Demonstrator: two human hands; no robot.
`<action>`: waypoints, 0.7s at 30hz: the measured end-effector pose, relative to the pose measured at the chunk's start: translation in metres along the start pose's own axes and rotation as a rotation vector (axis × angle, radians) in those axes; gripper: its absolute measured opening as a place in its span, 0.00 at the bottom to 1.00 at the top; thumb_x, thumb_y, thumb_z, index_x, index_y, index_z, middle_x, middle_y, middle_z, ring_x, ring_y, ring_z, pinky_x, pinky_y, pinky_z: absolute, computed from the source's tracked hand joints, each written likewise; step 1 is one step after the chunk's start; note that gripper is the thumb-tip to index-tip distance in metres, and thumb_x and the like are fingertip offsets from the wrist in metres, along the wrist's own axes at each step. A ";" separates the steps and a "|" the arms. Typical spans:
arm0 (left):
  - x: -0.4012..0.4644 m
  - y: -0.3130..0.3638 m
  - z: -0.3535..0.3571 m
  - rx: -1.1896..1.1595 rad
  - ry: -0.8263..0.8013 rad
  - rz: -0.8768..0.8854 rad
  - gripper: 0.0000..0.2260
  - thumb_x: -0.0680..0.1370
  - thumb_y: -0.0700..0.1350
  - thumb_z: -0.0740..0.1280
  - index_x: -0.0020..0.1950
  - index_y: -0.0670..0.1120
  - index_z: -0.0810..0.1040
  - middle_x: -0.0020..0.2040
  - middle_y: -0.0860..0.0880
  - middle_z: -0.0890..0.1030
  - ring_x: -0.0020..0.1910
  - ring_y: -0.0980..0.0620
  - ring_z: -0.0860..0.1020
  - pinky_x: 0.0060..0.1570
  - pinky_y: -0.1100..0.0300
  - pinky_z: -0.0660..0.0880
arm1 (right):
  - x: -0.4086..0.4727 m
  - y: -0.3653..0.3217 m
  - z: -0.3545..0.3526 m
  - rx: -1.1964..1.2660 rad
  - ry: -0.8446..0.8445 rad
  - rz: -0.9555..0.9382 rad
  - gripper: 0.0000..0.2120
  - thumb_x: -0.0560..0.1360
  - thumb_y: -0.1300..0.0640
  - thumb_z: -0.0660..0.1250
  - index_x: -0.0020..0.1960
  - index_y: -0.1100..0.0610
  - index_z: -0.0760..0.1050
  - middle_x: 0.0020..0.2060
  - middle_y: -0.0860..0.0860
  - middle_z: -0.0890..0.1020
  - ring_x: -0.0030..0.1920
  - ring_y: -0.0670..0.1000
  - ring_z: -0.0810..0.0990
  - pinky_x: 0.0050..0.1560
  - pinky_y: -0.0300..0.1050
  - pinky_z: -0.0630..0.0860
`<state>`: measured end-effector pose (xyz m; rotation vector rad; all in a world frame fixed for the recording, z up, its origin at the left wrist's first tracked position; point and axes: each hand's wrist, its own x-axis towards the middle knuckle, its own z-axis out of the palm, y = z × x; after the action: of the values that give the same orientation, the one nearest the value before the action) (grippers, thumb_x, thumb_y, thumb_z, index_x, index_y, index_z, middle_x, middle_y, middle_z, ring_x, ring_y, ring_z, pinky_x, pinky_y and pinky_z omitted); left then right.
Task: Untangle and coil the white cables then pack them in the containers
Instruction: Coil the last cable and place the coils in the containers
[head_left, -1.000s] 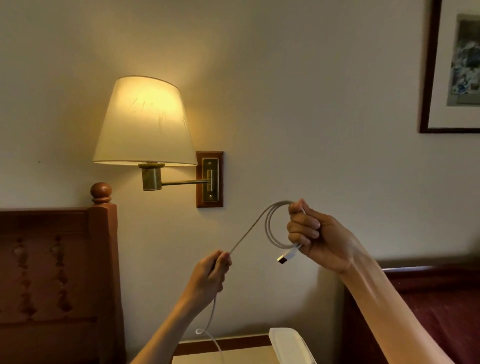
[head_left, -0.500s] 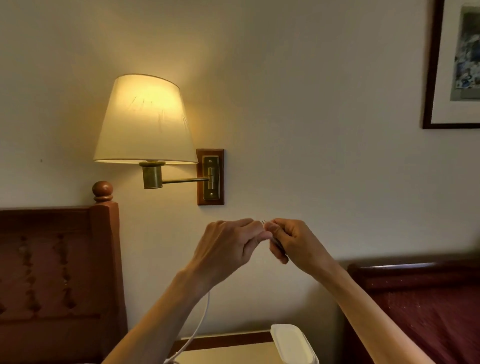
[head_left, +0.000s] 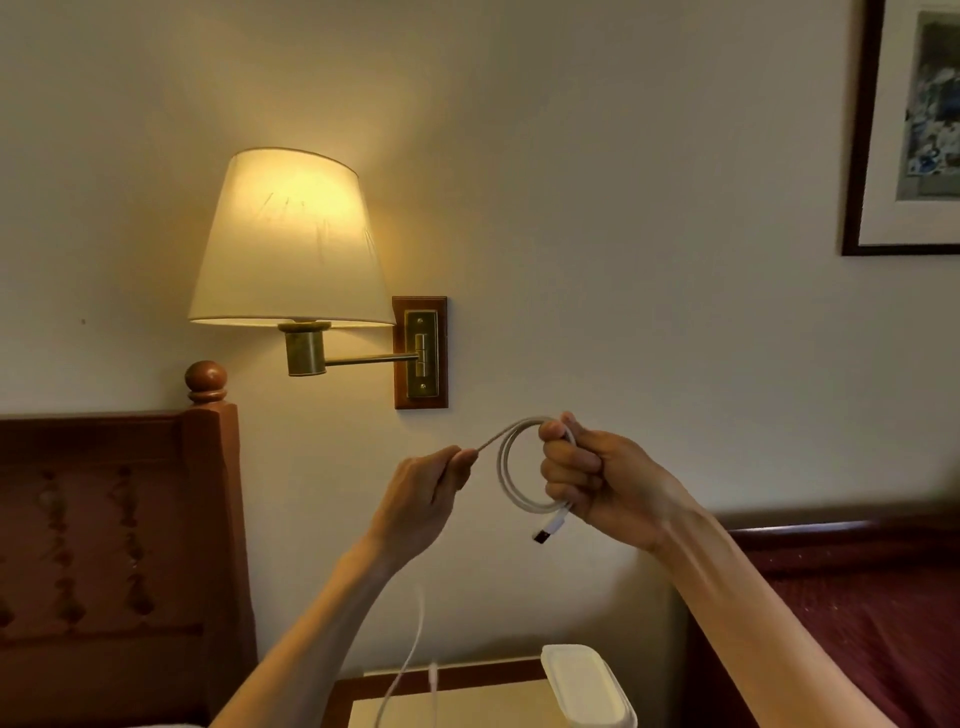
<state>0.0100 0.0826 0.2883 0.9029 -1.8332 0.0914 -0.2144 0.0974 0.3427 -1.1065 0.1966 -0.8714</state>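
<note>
I see a thin white cable (head_left: 505, 470), and its plug has a dark metal tip. The rectangular plastic container (head_left: 586, 687) is also white, a little creamy in the lamp light. The fabric lampshade (head_left: 291, 239) glows pale yellow, and under it the metal lamp arm (head_left: 363, 358) is brass coloured on a red-brown wooden plate (head_left: 400, 353). The wooden headboard (head_left: 114, 545) is dark red-brown. The bed cover (head_left: 857, 623) is dark maroon with small fine dots. The plain wall (head_left: 623, 208) is cream.
</note>
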 end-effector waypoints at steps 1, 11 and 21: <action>-0.009 -0.009 -0.002 -0.002 0.002 -0.026 0.17 0.83 0.53 0.56 0.37 0.49 0.72 0.29 0.59 0.71 0.27 0.59 0.68 0.30 0.65 0.63 | 0.000 -0.003 -0.002 0.049 -0.007 -0.031 0.14 0.82 0.52 0.53 0.43 0.57 0.70 0.24 0.46 0.61 0.26 0.45 0.55 0.27 0.37 0.59; -0.068 0.013 0.002 0.332 -0.427 0.027 0.17 0.81 0.61 0.54 0.37 0.53 0.67 0.30 0.54 0.72 0.29 0.51 0.72 0.33 0.58 0.67 | 0.010 0.009 0.002 -0.496 0.290 -0.253 0.16 0.84 0.53 0.53 0.45 0.60 0.72 0.26 0.50 0.72 0.27 0.47 0.69 0.31 0.39 0.69; -0.012 0.058 -0.037 0.571 -0.087 0.298 0.14 0.82 0.57 0.58 0.44 0.52 0.76 0.32 0.58 0.75 0.27 0.60 0.70 0.31 0.74 0.59 | 0.012 0.051 0.015 -1.030 0.154 -0.244 0.18 0.83 0.54 0.54 0.41 0.60 0.74 0.24 0.46 0.75 0.25 0.44 0.71 0.31 0.36 0.70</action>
<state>0.0045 0.1469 0.3150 1.0176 -2.0504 0.8049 -0.1723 0.1081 0.3103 -2.0461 0.7008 -1.1014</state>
